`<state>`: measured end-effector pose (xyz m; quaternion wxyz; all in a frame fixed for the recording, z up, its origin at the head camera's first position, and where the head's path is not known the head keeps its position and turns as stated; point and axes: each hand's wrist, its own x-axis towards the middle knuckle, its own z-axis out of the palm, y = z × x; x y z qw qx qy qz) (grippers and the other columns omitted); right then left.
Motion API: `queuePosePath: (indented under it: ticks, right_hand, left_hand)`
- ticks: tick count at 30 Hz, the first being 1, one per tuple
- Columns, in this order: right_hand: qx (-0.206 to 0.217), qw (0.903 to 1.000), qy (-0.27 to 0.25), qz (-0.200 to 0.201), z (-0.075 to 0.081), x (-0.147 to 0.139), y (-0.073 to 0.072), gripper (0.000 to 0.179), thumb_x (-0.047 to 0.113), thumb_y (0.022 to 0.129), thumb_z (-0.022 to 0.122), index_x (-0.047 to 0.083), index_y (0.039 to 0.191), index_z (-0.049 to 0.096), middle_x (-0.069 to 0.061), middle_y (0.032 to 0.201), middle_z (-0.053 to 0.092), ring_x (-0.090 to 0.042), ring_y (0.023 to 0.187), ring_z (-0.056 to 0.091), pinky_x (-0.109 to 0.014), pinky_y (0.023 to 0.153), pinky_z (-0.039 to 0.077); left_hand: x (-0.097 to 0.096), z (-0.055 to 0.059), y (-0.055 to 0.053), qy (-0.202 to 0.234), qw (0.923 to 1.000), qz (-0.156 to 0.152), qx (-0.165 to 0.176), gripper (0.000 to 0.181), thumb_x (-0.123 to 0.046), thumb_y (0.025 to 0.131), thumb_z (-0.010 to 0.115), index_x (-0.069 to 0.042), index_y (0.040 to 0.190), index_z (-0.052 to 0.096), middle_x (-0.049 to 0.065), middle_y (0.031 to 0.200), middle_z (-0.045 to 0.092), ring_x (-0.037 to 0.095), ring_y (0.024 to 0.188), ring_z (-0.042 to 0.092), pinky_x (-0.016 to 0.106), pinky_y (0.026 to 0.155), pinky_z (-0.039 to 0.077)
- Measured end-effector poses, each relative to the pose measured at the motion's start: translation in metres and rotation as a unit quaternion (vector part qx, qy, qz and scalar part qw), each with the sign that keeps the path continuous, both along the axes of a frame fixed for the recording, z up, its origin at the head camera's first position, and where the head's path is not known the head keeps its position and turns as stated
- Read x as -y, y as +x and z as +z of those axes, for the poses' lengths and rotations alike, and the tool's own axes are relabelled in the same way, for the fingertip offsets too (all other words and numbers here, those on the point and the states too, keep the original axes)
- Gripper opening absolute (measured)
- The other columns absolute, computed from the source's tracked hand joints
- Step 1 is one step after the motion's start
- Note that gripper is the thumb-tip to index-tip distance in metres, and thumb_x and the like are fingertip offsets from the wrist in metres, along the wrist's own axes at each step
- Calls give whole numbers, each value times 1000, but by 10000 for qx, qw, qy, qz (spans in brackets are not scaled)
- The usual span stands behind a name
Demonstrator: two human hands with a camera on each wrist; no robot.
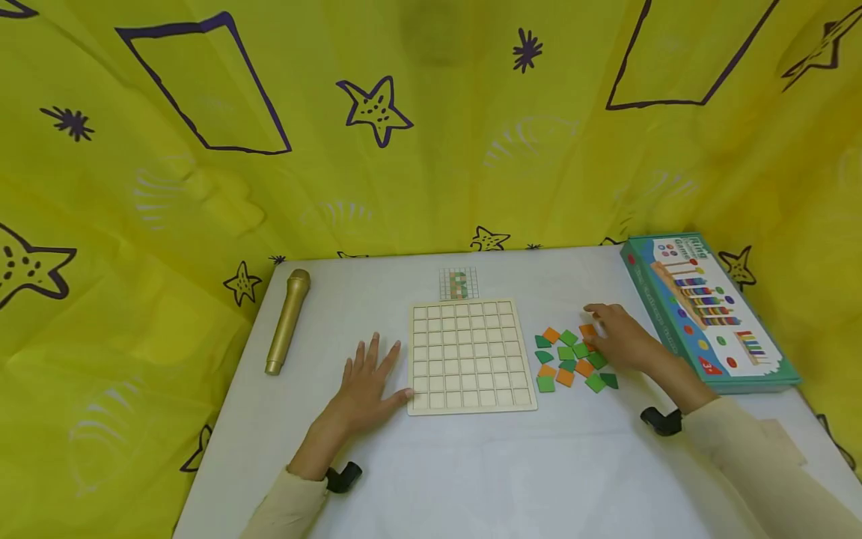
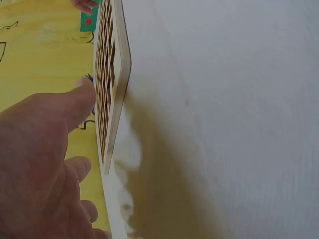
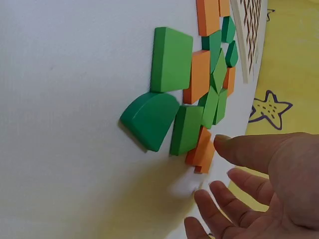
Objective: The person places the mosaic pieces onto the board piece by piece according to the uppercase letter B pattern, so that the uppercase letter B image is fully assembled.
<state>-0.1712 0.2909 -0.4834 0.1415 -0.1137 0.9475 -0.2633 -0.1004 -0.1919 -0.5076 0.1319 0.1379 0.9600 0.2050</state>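
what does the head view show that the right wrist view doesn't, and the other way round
Only the head view shows the gold microphone, the small pattern card, the game box and the left hand.

Only the right wrist view shows clearly, up close, the thick side faces of the loose green and orange pieces.

Both show those pieces, the right hand, the white tabletop, the yellow backdrop and the grid board, though the wrist view catches only part of the board.

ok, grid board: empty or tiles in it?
Empty: the grid board is bare throughout; the green and orange tiles lie beside it.
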Motion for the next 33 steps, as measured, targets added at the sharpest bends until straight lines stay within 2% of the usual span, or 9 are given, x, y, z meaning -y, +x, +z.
queuePosePath:
  ticks: [4, 7, 15, 24, 33]
  right_hand:
    - [11, 9998, -211, 7, -6, -6, -3, 45, 9, 106, 60, -10, 144, 47, -38, 133, 49, -50, 118, 55, -66, 100, 50]
    - [62, 9993, -356, 12, -10, -9, -5, 39, 8, 106, 57, -9, 140, 52, -35, 131, 50, -48, 119, 54, -65, 102, 49]
    - [36, 9986, -517, 59, -15, -16, -10, 28, 8, 106, 58, -3, 131, 62, -27, 123, 54, -38, 110, 57, -57, 98, 50]
    - [-117, 9986, -513, -13, -20, -19, -18, 27, 8, 104, 62, -3, 129, 63, -23, 118, 58, -29, 102, 55, -40, 89, 48]
    - [-80, 9989, -403, -226, -20, -20, -23, 31, 17, 105, 63, -4, 128, 63, -24, 118, 57, -32, 100, 55, -42, 87, 49]
  left_hand:
    - [-6, -2, -1, 4, 9999, -137, -17, 83, -57, 104, 58, -24, 170, 21, 19, 177, -5, 49, 161, -4, 71, 126, 6]
    - [-9, -3, 0, 50, 9998, -201, -29, 77, -50, 106, 58, -23, 170, 24, 20, 177, -1, 49, 161, -1, 71, 126, 7]
    - [-13, 0, 3, 0, 9993, -314, 189, 69, -43, 110, 53, -21, 169, 26, 17, 177, 3, 45, 163, 2, 70, 127, 5]
    - [-11, 1, 0, 21, 9993, -324, 189, 67, -41, 110, 53, -21, 169, 29, 20, 176, 10, 45, 163, 6, 70, 126, 9]
    - [-10, -1, 0, 175, 9991, -331, 195, 67, -40, 109, 56, -20, 168, 31, 21, 175, 13, 44, 163, 8, 70, 126, 9]
